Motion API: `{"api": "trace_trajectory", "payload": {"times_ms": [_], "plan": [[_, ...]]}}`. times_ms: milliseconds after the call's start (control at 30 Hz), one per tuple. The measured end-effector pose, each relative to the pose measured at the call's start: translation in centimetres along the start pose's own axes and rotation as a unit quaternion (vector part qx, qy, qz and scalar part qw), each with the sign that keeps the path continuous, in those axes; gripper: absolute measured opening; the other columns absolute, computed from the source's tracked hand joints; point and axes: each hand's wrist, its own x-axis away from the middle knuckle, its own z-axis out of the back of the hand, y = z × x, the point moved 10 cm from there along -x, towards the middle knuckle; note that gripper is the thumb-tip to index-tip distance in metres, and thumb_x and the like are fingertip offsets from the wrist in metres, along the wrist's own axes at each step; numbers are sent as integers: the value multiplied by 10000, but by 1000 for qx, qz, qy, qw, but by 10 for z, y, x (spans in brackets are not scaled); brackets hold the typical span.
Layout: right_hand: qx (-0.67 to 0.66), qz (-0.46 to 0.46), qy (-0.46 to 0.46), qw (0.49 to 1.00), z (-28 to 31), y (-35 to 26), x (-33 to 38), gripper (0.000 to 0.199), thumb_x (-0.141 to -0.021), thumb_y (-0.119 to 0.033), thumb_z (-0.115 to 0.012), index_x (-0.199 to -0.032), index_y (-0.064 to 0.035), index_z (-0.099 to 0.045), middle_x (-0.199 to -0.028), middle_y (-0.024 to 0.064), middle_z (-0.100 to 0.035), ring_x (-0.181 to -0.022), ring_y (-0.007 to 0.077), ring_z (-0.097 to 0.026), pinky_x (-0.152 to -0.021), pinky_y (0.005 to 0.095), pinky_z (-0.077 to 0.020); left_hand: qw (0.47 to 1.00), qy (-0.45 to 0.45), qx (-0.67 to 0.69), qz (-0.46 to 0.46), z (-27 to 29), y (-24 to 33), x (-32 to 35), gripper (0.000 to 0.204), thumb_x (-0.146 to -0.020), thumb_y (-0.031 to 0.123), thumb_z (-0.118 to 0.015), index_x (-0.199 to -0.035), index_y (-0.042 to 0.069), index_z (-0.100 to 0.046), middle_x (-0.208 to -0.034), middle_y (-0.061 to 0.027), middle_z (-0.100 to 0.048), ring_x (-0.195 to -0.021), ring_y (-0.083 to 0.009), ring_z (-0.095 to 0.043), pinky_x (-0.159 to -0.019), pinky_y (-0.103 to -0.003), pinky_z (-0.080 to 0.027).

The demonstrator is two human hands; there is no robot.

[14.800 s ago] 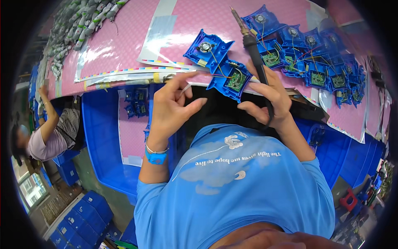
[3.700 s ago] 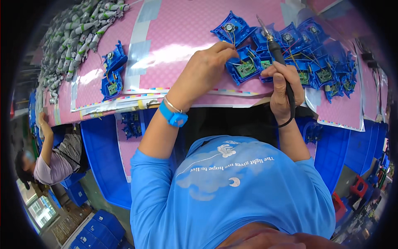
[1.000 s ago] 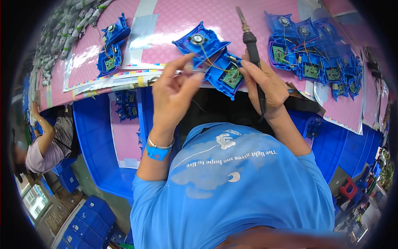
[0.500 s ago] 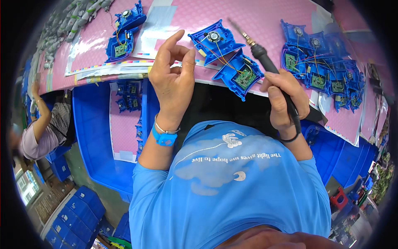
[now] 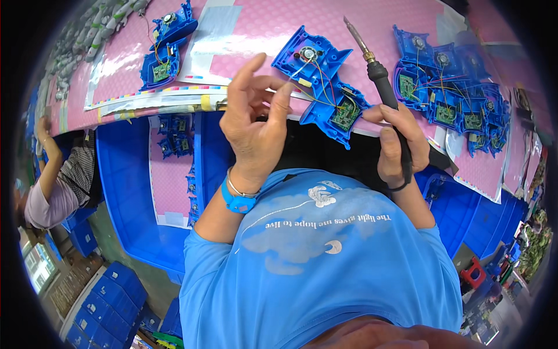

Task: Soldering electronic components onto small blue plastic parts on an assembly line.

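Note:
A blue plastic housing lies in two halves at the table's front edge. Its upper half (image 5: 332,58) holds a round speaker (image 5: 307,54); thin wires run from there to a green circuit board (image 5: 347,113) in the lower half (image 5: 317,113). My left hand (image 5: 253,131) is beside the upper half, thumb and forefinger apart, with no object visible between them. A soldering iron (image 5: 382,82) rests in my right hand (image 5: 410,136), its metal tip pointing up and away. My right fingertips come close to the lower half's right corner.
More wired blue housings (image 5: 446,113) are clustered at the right, and another pair (image 5: 160,71) lies at the left. Blue bins (image 5: 125,192) stand below the pink-covered table (image 5: 261,23). Grey-green parts (image 5: 99,29) are heaped far left, where another person (image 5: 55,186) sits.
The housing has shifted slightly right and turned. My left hand has moved right and a little down, its forefinger lower. The soldering iron has swung more upright, its tip moving right.

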Motion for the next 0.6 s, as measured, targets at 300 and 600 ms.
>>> {"api": "trace_trajectory", "payload": {"times_ms": [300,600], "plan": [[-116,-11,9,993,15,-9,-10,250,-887,-38,-637,-1108,71,-680,-700,98,-638,-563,183,-581,-534,314,-446,978,0,-167,-121,5,21,-9,525,-888,-20,-779,-1373,55,-591,-831,-32,-721,-659,-44,-640,-536,-167,-454],[-77,-21,-35,996,3,-11,-14,245,-880,-79,-645,-1079,58,-685,-690,106,-619,-545,193,-564,-504,315,-416,979,2,-147,-138,1,20,-9,575,-817,-97,-777,-1347,35,-598,-762,-8,-688,-574,-43,-587,-460,-185,-359]]}}
